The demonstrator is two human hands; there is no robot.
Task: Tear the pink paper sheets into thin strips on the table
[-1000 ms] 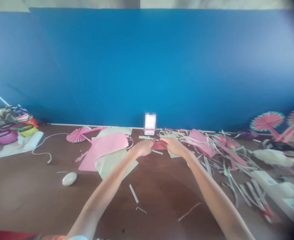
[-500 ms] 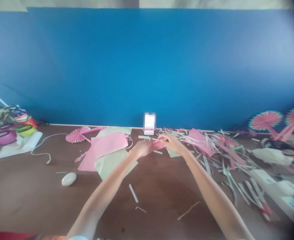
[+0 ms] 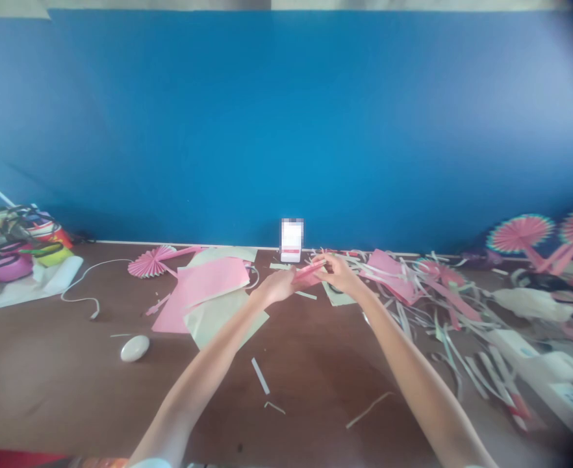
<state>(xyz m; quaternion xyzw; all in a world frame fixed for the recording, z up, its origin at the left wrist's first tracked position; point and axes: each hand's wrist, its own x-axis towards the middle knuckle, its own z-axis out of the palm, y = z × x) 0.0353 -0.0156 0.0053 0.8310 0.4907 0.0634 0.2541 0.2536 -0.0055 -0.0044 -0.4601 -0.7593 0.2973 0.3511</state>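
Pink strip (image 3: 308, 272) has risen; table (image 3: 316, 370) mostly bare toward near edge.

Blue wall (image 3: 286, 117) takes up most of the view ahead: flat, matte, running edge to edge. Along the very top there's a pale band (image 3: 413, 4), whitish at far left & rt of centre, greyer in between. Light is soft & even, shadows faint. Rt side of the wall looks hazy, washed to a lighter lilac-blue. Left side is a bit paler too, and the centre is the deepest blue. Below, a dark brown table (image 3: 47, 390) spans the full width, set right up against the wall. A thin white line (image 3: 130, 244) shows at the join on the left half. Tabletop is dull, w/ a faint sheen at front left. Floor is out of sight.
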